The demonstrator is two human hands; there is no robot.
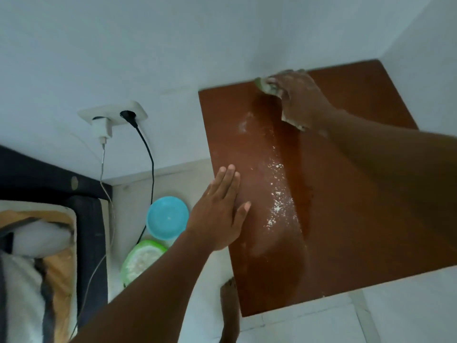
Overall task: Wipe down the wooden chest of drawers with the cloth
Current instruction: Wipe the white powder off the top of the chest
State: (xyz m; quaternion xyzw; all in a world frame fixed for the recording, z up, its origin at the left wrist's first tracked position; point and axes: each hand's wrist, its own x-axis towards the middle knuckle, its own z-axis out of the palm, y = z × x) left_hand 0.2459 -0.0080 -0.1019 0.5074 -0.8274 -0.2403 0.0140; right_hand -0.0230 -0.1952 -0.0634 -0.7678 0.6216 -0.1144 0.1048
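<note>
While the right hand (298, 95) grips the cloth (264, 85) at the chest top's (351, 199) far edge by the wall, a trail of white powder (274, 191) lies down the middle. The left hand (220, 214) rests flat, fingers straight, on the near left part. A fast sweep could push powder off the left edge onto the bowls (167, 217) and floor below. The powder on the right hand could also smear onto wiped wood.
</note>
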